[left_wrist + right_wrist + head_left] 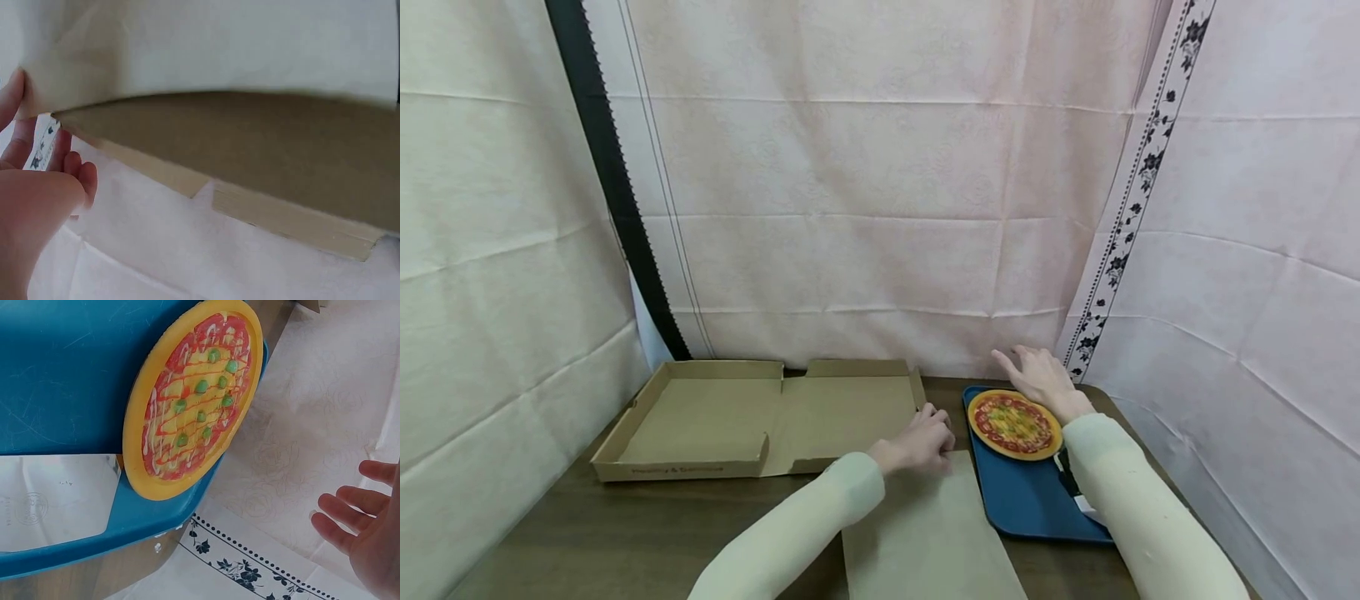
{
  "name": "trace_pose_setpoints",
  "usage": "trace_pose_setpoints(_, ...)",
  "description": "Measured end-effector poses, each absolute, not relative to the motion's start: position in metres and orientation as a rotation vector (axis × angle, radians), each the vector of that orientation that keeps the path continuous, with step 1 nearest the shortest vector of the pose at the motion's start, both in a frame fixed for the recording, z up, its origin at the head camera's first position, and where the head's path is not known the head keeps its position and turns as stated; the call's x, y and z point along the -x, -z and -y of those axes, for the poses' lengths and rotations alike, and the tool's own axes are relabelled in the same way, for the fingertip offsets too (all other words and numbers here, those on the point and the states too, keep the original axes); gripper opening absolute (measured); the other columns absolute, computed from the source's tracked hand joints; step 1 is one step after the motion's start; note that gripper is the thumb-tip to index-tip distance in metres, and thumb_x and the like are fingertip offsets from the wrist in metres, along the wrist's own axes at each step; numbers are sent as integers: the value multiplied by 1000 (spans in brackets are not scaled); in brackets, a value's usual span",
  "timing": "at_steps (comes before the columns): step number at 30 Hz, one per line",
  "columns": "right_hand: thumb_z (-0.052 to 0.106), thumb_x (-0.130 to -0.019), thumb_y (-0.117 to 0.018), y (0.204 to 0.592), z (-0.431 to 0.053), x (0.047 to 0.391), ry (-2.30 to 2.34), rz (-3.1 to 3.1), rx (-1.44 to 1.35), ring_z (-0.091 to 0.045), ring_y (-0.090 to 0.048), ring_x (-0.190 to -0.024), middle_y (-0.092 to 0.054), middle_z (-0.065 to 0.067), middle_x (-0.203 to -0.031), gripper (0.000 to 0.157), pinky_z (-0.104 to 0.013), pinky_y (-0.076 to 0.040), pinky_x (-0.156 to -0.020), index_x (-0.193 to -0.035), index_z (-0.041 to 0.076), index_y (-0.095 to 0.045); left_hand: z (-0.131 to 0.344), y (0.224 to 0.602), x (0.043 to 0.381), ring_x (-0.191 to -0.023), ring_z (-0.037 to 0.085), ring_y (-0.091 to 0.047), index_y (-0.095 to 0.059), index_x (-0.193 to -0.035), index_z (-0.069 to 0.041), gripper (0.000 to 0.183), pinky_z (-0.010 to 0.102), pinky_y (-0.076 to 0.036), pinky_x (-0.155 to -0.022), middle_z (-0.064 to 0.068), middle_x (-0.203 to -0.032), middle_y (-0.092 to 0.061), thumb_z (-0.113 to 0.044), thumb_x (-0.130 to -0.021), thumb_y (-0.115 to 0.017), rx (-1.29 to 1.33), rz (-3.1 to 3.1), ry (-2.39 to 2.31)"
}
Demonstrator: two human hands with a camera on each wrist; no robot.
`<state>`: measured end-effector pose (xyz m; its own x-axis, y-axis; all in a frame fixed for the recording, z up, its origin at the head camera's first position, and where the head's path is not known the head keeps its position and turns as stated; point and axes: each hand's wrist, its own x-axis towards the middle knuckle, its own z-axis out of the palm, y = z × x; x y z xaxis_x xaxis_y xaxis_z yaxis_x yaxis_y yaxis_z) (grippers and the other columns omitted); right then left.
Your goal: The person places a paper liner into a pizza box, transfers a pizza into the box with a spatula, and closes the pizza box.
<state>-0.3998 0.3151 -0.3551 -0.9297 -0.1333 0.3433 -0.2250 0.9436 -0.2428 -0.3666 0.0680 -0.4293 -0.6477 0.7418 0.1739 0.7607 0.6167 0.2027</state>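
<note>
In the head view my left hand [921, 440] pinches the far edge of a sheet of brownish paper [932, 537]. Up close in the left wrist view, the thumb of the left hand [47, 181] lies on the paper [250, 50] near a corner, with fingers beneath it. My right hand [1039, 382] hovers past the far right part of a blue tray [1026, 500], fingers spread and holding nothing. On that tray lies a pizza [1015, 423] with a yellow crust and red, yellow and green topping. Beside it is a wide, flat metal blade [56, 500].
An unfolded cardboard pizza box [700, 421] lies on the left of the wooden table [565, 533], its lid part spread to the right. Pale cloths [865, 183] hang behind and at both sides, close to the table's edges.
</note>
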Motion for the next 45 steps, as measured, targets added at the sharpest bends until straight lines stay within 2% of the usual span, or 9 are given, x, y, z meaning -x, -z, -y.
trace_pose_setpoints(2,56,-100,-36,355,-316,400,-406,2771,-261,-47,-61,-108,-59,-30,-126,71,-58,-47,-91,-133,-5,-52,-65,427,368,-91,12,-33,-60,-63,-18,27,25,-25,-78,-7,-86,-49,-28,-82,-77,1257,2761,441)
trace_pose_setpoints(5,55,-100,-35,355,-316,400,-409,2776,-258,-47,-60,-108,-59,-30,-126,71,-59,-47,-92,-134,-4,-51,-61,425,370,-86,11,-31,-59,-66,-18,27,25,-21,-75,-7,-79,-43,-30,-85,-75,1234,2782,518)
trace_pose_setpoints(11,56,-100,-34,355,-317,400,-407,2792,-258,-47,-59,-111,-58,-31,-128,72,-59,-45,-94,-135,-5,-50,-53,424,374,-76,10,-38,-57,-72,-16,25,24,-26,-73,-8,-65,-44,-30,-90,-68,1295,2837,688)
trace_pose_setpoints(17,58,-100,-32,355,-317,401,-412,2804,-253,-48,-58,-113,-57,-31,-129,75,-60,-45,-95,-136,-5,-49,-50,426,376,-58,5,-41,-53,-79,-12,19,18,-34,-55,-7,-65,-41,-19,-93,-64,1382,2834,846)
trace_pose_setpoints(32,60,-100,-27,355,-317,401,-412,2825,-246,-48,-55,-116,-55,-31,-131,78,-60,-43,-97,-138,-6,-46,-46,419,376,-56,4,-44,-66,-80,-11,17,17,-36,-53,-8,-65,-48,-20,-95,-62,1273,2858,996)
trace_pose_setpoints(45,59,-100,-29,354,-317,401,-420,2820,-245,-47,-58,-113,-57,-31,-129,76,-59,-44,-95,-136,-5,-48,-35,413,383,-56,3,-41,-65,-78,-6,19,15,-34,-54,-7,-65,-49,-15,-94,-62,1251,2805,908)
